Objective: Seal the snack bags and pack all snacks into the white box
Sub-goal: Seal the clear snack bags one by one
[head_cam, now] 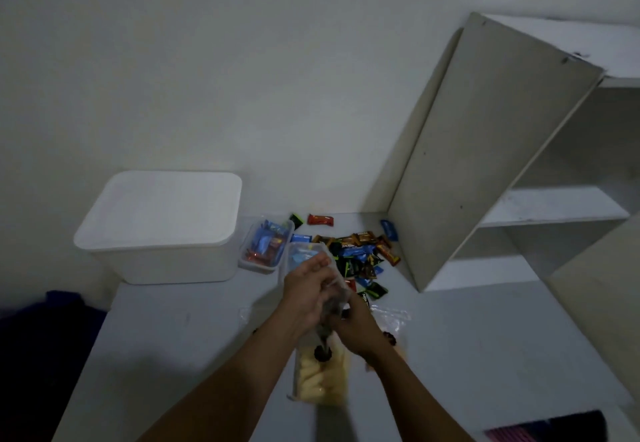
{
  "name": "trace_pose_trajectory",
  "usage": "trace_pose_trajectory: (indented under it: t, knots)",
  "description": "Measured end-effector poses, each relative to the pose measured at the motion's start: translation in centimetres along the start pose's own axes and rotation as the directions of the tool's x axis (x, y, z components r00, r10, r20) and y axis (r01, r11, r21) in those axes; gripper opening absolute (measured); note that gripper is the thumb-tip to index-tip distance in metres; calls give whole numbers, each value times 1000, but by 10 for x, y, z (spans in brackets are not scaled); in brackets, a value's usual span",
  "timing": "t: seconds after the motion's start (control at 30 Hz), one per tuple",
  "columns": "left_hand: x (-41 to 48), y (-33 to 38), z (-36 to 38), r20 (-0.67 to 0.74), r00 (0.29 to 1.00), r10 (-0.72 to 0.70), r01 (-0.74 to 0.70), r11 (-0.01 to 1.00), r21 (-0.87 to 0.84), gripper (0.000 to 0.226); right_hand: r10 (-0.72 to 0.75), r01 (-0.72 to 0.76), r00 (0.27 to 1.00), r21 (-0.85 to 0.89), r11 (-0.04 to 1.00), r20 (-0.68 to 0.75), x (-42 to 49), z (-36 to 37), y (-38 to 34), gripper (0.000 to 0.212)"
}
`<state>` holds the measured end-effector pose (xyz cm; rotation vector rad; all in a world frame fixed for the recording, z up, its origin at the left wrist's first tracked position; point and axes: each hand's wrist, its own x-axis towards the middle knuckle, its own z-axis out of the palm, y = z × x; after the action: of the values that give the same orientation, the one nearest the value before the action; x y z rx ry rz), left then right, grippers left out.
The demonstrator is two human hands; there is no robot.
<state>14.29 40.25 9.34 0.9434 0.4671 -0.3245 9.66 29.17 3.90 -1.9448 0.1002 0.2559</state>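
Forearms reach in from the bottom edge over the pale table [180, 344]. Nearest the person, a clear packet of pale yellow snacks [320, 381] lies flat on the table, partly under the hands. Just above it, both hands hold a clear bag [333, 297] of dark snacks raised off the surface and tilted. The left hand [306, 294] wraps its fingers round the bag's upper part, and the right hand [356, 324] grips the lower part from the other side. Motion blur hides how the right fingertips lie.

Just right of the right hand, a second clear bag [393, 320] lies on the table with a few dark pieces in it. Beyond the hands, a loose pile of wrapped candies [360, 254] in blue, brown, green and red is spread out. To its left stand two small clear tubs [265, 247], the left one holding more wrappers. Farther left stands the white box [159, 230] with its lid on, touching the wall. An open shelf unit [485, 150] rises at the right.
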Motion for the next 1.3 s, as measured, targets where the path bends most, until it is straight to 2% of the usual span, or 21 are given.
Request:
trace_pose_trajectory:
  t: [0.07, 0.1, 0.13, 0.17, 0.23, 0.27, 0.3, 0.4, 0.47, 0.57, 0.67, 0.7, 0.8, 0.9, 0.97, 1.03, 1.07, 1.13, 1.2, 1.27, 1.3]
  knots:
    - [3, -6, -1, 44, 999, -5, 8, 998, -68, 30, 40, -27, 992, 111, 993, -119, 0, -4, 10, 34]
    - [5, -9, -4, 62, 998, -1, 4, 999, -47, 31, 105, -76, 983, 186, 979, -151, -2, -9, 13, 34]
    - [9, -14, -9, 62, 998, 8, -12, 999, 53, 31, 187, -141, 967, 247, 959, -175, -3, -14, 22, 30]
    - [13, -20, -15, 43, 999, 30, -39, 972, 233, 31, 269, -206, 944, 295, 933, -192, -7, -21, 29, 24]
    - [18, -36, -27, 21, 997, 78, -76, 810, 582, 31, 395, -315, 896, 338, 887, -202, -13, -34, 43, 9]
    - [20, -47, -31, 39, 997, 66, -75, 737, 672, 32, 440, -350, 879, 375, 858, -185, -17, -41, 47, 1]
    - [21, -59, -34, 66, 998, 24, -64, 695, 716, 33, 479, -380, 863, 414, 827, -163, -20, -47, 52, 7]
    - [23, -92, -30, 117, 980, -158, 29, 702, 712, 32, 546, -415, 816, 467, 781, -188, -28, -65, 71, 16]
    - [26, -110, -20, 147, 972, -182, 20, 692, 721, 32, 553, -402, 785, 450, 797, -279, -29, -76, 85, 16]
    - [33, -134, -2, 192, 961, -197, -25, 632, 775, 36, 592, -422, 696, 434, 796, -407, -29, -94, 107, 13]
    - [39, -152, 17, 269, 933, -237, -94, 562, 822, 39, 614, -490, 629, 369, 789, -477, -23, -109, 131, 46]
    - [42, -158, 22, 286, 928, -238, -120, 537, 835, 40, 607, -505, 623, 338, 794, -494, -23, -113, 132, 50]
    - [48, -168, 37, 316, 925, -211, -175, 502, 847, 35, 545, -515, 656, 219, 829, -522, -18, -126, 133, 54]
    - [60, -172, 49, 368, 911, -188, -285, 361, 888, 21, 482, -542, 718, 30, 840, -503, -6, -138, 136, 61]
    - [69, -172, 53, 409, 886, -216, -360, 236, 903, 30, 413, -537, 789, -184, 823, -455, 4, -141, 139, 44]
    - [78, -173, 54, 407, 877, -253, -395, 99, 913, 32, 388, -513, 849, -387, 766, -359, 12, -142, 139, 26]
    - [83, -174, 54, 398, 878, -267, -399, 52, 915, 30, 383, -490, 870, -464, 738, -310, 15, -142, 142, 24]
    - [89, -177, 53, 377, 874, -305, -384, 41, 923, 22, 416, -476, 877, -553, 684, -240, 18, -144, 142, 27]
    - [94, -178, 53, 374, 875, -306, -365, 88, 927, 17, 421, -473, 876, -591, 654, -236, 24, -147, 143, 29]
    - [97, -175, 54, 362, 901, -238, -333, 153, 930, 15, 380, -417, 902, -648, 638, -206, 35, -150, 141, 33]
    - [98, -172, 54, 342, 920, -192, -317, 149, 937, 12, 344, -378, 920, -662, 647, -189, 42, -151, 138, 36]
